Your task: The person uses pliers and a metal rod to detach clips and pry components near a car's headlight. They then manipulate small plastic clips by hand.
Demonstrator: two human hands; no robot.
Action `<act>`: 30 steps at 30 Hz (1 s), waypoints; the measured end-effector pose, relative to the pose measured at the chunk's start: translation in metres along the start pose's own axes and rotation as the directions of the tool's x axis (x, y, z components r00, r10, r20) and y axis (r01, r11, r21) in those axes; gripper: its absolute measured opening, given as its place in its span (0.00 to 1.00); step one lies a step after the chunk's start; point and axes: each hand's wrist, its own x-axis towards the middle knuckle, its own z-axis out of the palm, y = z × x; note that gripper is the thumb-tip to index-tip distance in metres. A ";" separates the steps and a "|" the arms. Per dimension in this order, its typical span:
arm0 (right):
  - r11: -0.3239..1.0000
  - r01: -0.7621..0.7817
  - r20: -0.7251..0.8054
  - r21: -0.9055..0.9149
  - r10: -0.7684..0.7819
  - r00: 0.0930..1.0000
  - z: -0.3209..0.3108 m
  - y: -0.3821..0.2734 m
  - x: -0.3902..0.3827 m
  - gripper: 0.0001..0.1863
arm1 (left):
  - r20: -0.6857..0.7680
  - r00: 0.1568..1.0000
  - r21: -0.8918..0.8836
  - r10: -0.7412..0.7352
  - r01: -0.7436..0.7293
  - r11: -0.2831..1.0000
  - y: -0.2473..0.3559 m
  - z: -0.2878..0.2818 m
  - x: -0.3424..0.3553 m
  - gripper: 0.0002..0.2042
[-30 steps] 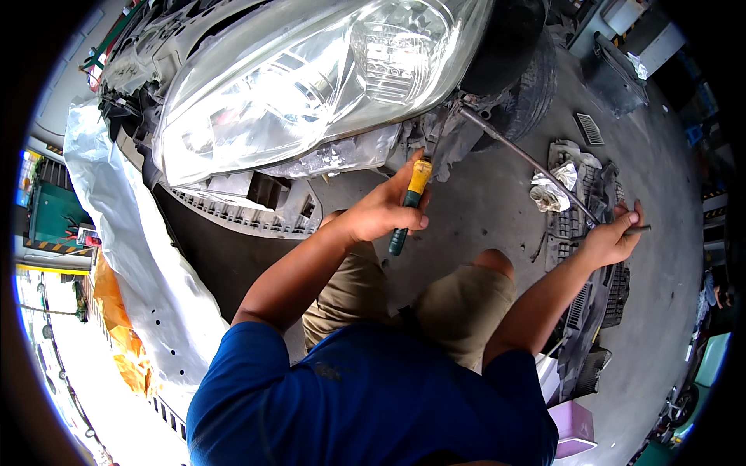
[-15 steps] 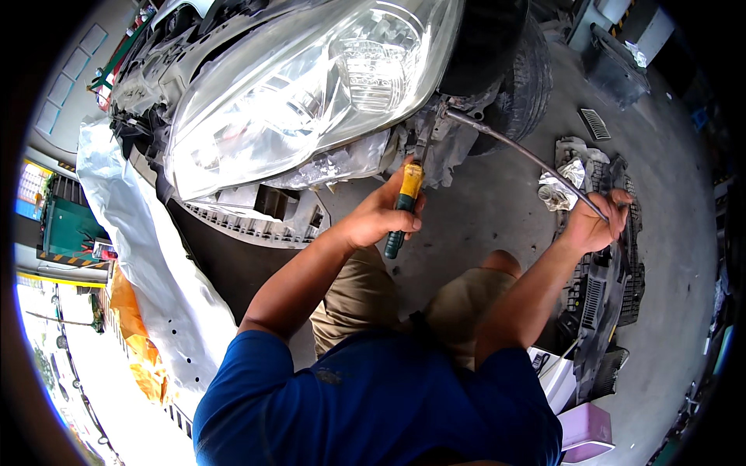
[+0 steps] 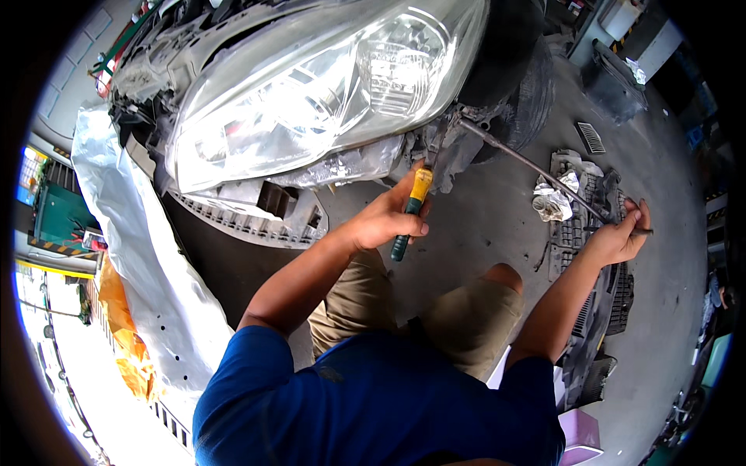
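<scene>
My left hand is closed round a screwdriver with a yellow and green handle. Its shaft points up at the bracket area below the headlight's outer corner; exactly where the tip sits is hard to see. Out to the right, my right hand grips the crossbar of a long T-handle wrench between thumb and fingers. The wrench's far end reaches the same metalwork beside the wheel. Above both tools is the car's large clear headlight.
A dark tyre stands behind the wrench. Black plastic grille parts and a crumpled white wrapper lie on the floor at right. White sheeting hangs on the left. A purple bin and a dark container also stand at right.
My right hand has shifted outward and slightly down, its grip now on the crossbar, which has turned into view. My left hand keeps the screwdriver; the whole view has shifted a little.
</scene>
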 end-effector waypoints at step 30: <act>0.974 0.203 -0.349 -0.099 -0.225 0.910 0.015 0.004 -0.027 0.11 | -0.057 0.998 -0.048 -0.020 0.017 0.999 0.001 0.007 0.000 0.31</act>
